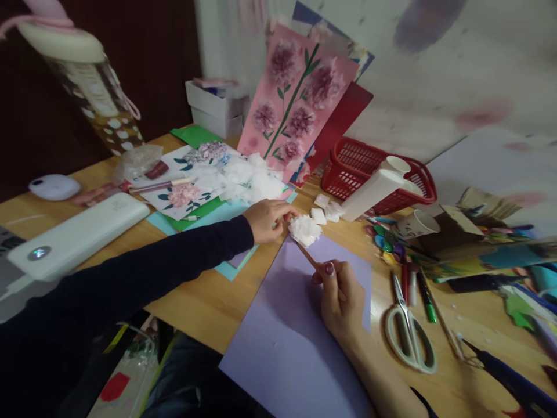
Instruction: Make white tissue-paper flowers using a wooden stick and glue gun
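I see the right hand (343,299) with its fingers closed round one thin stick (307,255), whose far end meets one white tuft (305,231) at the far corner of one purple sheet (278,325). The left hand (266,222) has its fingers bent at the tuft's left side; whether they pinch anything I cannot tell. Just beyond, to the right, sit a few white squares (319,216), bunched too close to count. Right of the sheet, one pair of scissors (405,318) lies on the desk (183,316); farther off stands one red basket (342,168). Far left, white fluff (248,180) covers part of one flower picture (185,197); behind leans one pink card (296,98) bearing five purple blooms.
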